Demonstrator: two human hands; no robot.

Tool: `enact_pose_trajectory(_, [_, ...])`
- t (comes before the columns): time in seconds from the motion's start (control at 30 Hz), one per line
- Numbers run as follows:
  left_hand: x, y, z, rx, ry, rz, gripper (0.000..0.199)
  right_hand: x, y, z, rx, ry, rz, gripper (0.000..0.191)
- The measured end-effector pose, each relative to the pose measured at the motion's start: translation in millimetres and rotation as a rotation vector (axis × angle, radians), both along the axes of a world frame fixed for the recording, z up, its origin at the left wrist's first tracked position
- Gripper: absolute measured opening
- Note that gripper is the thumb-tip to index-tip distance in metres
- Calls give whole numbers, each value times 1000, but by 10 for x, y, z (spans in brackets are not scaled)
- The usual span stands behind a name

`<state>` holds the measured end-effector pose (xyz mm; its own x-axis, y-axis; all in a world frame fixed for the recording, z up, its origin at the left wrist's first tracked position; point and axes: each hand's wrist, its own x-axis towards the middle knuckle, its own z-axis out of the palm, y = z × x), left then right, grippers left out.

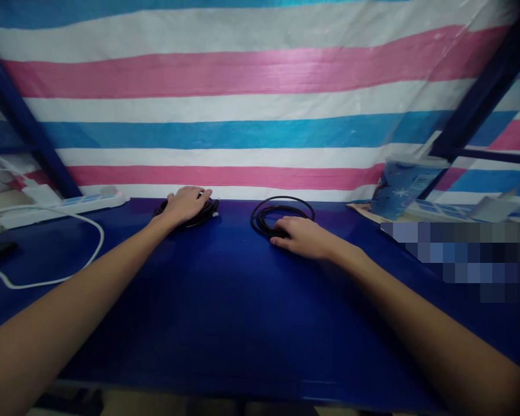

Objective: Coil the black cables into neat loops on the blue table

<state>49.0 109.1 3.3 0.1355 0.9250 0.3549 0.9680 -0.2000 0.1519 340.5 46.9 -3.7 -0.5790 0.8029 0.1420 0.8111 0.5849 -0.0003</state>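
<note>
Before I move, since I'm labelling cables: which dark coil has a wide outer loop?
The black coil at the right hand: its outer loop spreads wide, while the bundle beneath the left hand looks compact.

Black on the right coil (pixel 264 228) and black, or perhaps very dark brown in the blur, on the left coil (pixel 208 216); deep blue across the counter (pixel 234 300) and frame post (pixel 47 150). Bands of white, pink and bright blue along the sheet (pixel 260 75). White on the looped cord (pixel 39 283) and power strip (pixel 91 202) with its pale blue panels; blue with a white snowflake on the cup (pixel 392 188).
</note>
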Motion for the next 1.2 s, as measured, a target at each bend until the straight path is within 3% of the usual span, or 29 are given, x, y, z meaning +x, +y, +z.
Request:
enact_pose_trajectory(0.07, [134,-176,80,108,-37,14,55,-18,-20,-11,16,-33,-1,32])
enact_pose_trajectory(0.13, [302,-392,105,200,-82,-86,46,-47,-76,6,43,-65,-6,29])
enact_pose_trajectory(0.27, [635,-728,-90,189,-18,-347,45,-129,-231,62,61,-105,3,25])
enact_pose_trajectory(0.33, [734,-763,-247,85,87,-492,48,-173,-283,79,35,-100,29,25])
enact_pose_trajectory(0.43, [755,-688,-396,-66,59,-572,46,-228,-306,92,-39,-73,94,27])
enact_pose_trajectory(0.57, [627,-595,-353,-92,6,-594,35,-233,-256,109,-90,21,141,25])
enact_pose_trajectory(0.67, [539,-622,-264,-72,50,-637,45,-170,-162,115,-9,97,36,30])
enact_pose_trajectory(0.77, [536,-698,-223,-125,61,-696,56,-75,-33,83,160,218,-157,29])
enact_pose_trajectory(0.87, [607,-786,-216,-177,3,-752,39,26,85,27,248,359,-350,31])
enact_pose_trajectory(0.97, [683,-866,-215,-199,-154,-775,34,99,139,14,148,436,-442,27])
enact_pose_trajectory(1.07, [738,-912,-238,-210,-504,-715,39,85,112,65,-34,517,-456,27])
enact_pose_trajectory(1.2, [829,-935,-279,-382,-1021,-705,34,-146,-56,147,-288,918,-294,45])
